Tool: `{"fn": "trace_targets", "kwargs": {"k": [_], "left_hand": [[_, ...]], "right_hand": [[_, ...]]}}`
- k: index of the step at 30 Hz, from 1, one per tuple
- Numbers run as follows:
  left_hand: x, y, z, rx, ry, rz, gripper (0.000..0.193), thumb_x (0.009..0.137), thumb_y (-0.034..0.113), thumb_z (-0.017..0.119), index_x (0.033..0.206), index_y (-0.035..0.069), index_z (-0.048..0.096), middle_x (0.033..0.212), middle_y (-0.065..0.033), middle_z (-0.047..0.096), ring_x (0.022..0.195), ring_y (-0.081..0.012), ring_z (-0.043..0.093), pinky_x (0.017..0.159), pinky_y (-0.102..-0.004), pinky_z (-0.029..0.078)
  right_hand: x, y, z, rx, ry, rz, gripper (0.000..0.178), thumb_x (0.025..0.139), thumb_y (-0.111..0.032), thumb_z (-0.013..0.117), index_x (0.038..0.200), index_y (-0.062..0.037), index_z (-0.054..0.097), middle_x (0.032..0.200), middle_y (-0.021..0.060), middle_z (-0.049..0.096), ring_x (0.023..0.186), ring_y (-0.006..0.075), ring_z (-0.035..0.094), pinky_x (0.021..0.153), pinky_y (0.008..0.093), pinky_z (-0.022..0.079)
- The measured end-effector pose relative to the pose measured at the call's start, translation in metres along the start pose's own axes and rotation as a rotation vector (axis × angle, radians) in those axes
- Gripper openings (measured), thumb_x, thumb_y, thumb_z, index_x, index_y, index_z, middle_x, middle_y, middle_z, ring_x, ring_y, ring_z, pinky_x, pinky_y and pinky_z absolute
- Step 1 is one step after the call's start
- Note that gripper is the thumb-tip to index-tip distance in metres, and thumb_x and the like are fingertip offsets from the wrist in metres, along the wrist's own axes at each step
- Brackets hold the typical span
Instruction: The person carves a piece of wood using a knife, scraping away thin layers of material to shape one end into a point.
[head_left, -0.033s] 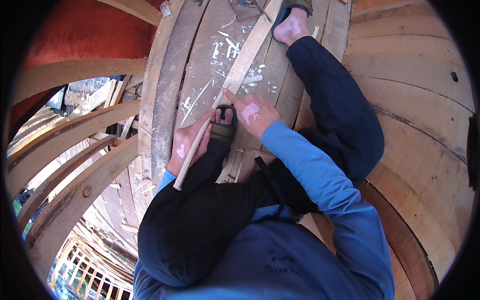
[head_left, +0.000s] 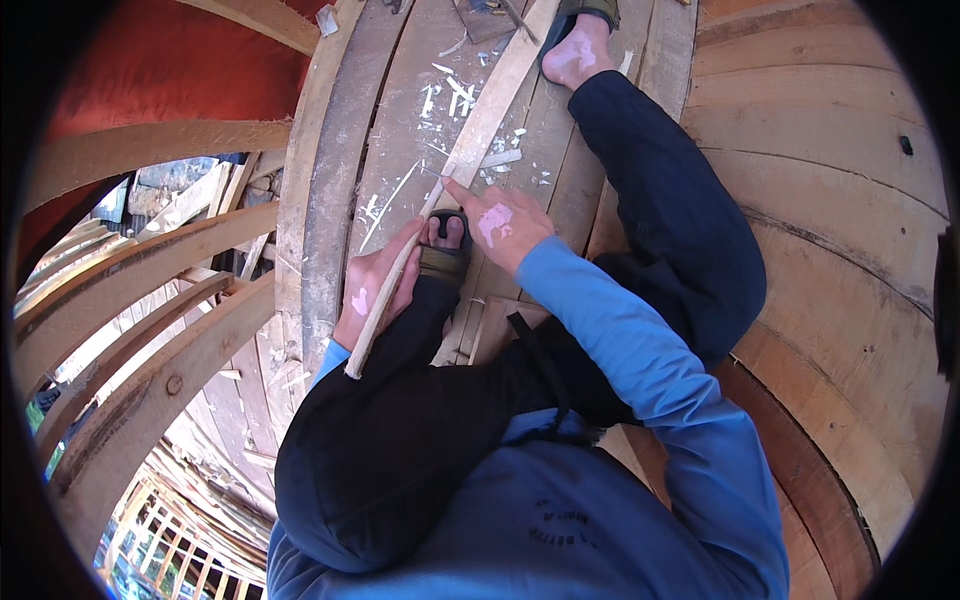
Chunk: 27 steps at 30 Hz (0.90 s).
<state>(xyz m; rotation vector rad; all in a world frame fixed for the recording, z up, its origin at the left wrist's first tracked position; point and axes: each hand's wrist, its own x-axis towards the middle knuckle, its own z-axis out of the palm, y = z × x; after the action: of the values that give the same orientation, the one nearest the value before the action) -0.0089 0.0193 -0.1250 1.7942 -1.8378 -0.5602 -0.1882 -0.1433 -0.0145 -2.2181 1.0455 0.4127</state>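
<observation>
A long, pale wooden strip [head_left: 487, 115] runs from the far end of the planks down past my left foot, its near end over my dark trouser leg. My left hand [head_left: 372, 290] is closed around its lower part, beside the sandalled left foot [head_left: 443, 240]. Farther up, my right hand [head_left: 503, 225] is closed with the index finger pointing forward against the strip. Beyond that fingertip a thin blade [head_left: 433, 174], seemingly a knife's, lies across the wood. Its handle is hidden in my right hand.
Pale shavings [head_left: 460, 95] litter the plank floor [head_left: 395, 130]. Curved wooden ribs [head_left: 150, 235] stand to the left with gaps between them, near red sheeting [head_left: 190, 65]. A curved plank wall [head_left: 830, 200] rises on the right. My other foot [head_left: 580, 52] rests beside the strip's far end.
</observation>
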Motion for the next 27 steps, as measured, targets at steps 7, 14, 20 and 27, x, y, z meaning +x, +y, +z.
{"fn": "trace_targets", "kwargs": {"k": [7, 14, 20, 27], "left_hand": [[-0.015, -0.046, 0.165, 0.434, 0.3, 0.059, 0.052, 0.089, -0.003, 0.064, 0.14, 0.003, 0.057, 0.123, -0.0244, 0.069, 0.098, -0.0378, 0.073, 0.087, -0.0425, 0.06], [-0.033, -0.058, 0.188, 0.529, 0.443, 0.069, 0.049, 0.092, -0.002, 0.063, 0.141, 0.003, 0.057, 0.123, -0.0244, 0.069, 0.099, -0.0372, 0.073, 0.088, -0.0429, 0.06], [-0.042, -0.102, 0.222, 0.519, 0.27, 0.015, 0.051, 0.095, 0.023, 0.056, 0.144, 0.008, 0.051, 0.135, -0.0292, 0.058, 0.112, -0.0461, 0.063, 0.097, -0.0565, 0.05], [-0.048, -0.099, 0.231, 0.603, 0.159, 0.007, 0.056, 0.098, 0.035, 0.05, 0.149, 0.011, 0.046, 0.145, -0.031, 0.048, 0.125, -0.0499, 0.052, 0.104, -0.0637, 0.041]], "right_hand": [[0.005, 0.013, 0.01, 0.028, 0.0, 0.025, 0.057, 0.101, -0.011, 0.045, 0.157, -0.0238, 0.042, 0.115, 0.0267, 0.068, 0.109, 0.0403, 0.068, 0.096, 0.0493, 0.054], [-0.016, 0.018, -0.006, 0.082, -0.01, -0.036, 0.058, 0.101, -0.009, 0.042, 0.157, -0.0268, 0.044, 0.115, 0.0257, 0.067, 0.109, 0.0424, 0.067, 0.099, 0.0506, 0.052], [-0.001, 0.021, 0.007, 0.062, 0.021, 0.04, 0.055, 0.101, -0.01, 0.042, 0.154, -0.0272, 0.048, 0.114, 0.0238, 0.069, 0.106, 0.0417, 0.069, 0.095, 0.0504, 0.055], [-0.002, 0.019, 0.015, 0.066, 0.092, 0.04, 0.053, 0.095, -0.024, 0.064, 0.147, -0.0228, 0.057, 0.115, 0.019, 0.071, 0.107, 0.0351, 0.07, 0.094, 0.0452, 0.055]]}}
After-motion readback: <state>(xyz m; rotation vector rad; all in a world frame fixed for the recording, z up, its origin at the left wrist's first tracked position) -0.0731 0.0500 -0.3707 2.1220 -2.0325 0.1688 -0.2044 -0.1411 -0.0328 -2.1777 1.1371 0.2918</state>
